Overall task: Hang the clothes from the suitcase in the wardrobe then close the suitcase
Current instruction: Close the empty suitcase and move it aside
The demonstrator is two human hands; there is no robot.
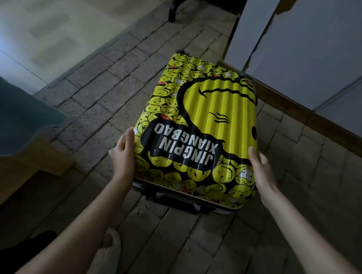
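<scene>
Yellow-and-black hard-shell suitcase (pixel 198 127) lying flat on the stone-pattern tiled floor (pixel 104 98), lid down, halves together. Shell ribbed lengthwise, glossy, corners rounded; print of many small smiley faces around one large yellow face, with white lettering "JINGPIN XIANGBAO" reading upside down from the head view. Dark carry handle (pixel 177 200) along the suitcase's near edge, over a pale trim line. Dark wheels barely visible at the far corners.

Floor of irregular grey-brown blocks with dark joints, matte and rough-looking. Beyond the suitcase's right side, pale smooth wardrobe panels (pixel 312 50) above a brown skirting band, the far right corner of the suitcase close against them; whether touching, cannot tell. Left of the suitcase, well apart, a blue-grey soft fabric edge (pixel 7 115), blurred. Beyond the suitcase's far left corner, a black furniture leg (pixel 175 6) standing on the floor.

Left hand (pixel 124 155) set against the suitcase's near left side, palm to the shell, fingers (pixel 129 137) together and nearly straight, pointing away along the edge, thumb out of sight. Right hand (pixel 260 173) at the near right side, palm turned inward, fingers straight and close together, thumb (pixel 252 153) lying on the shell's top edge. Neither hand curled round anything. Both forearms bare, extended forward and converging on the suitcase's near end.

No clothes visible.
</scene>
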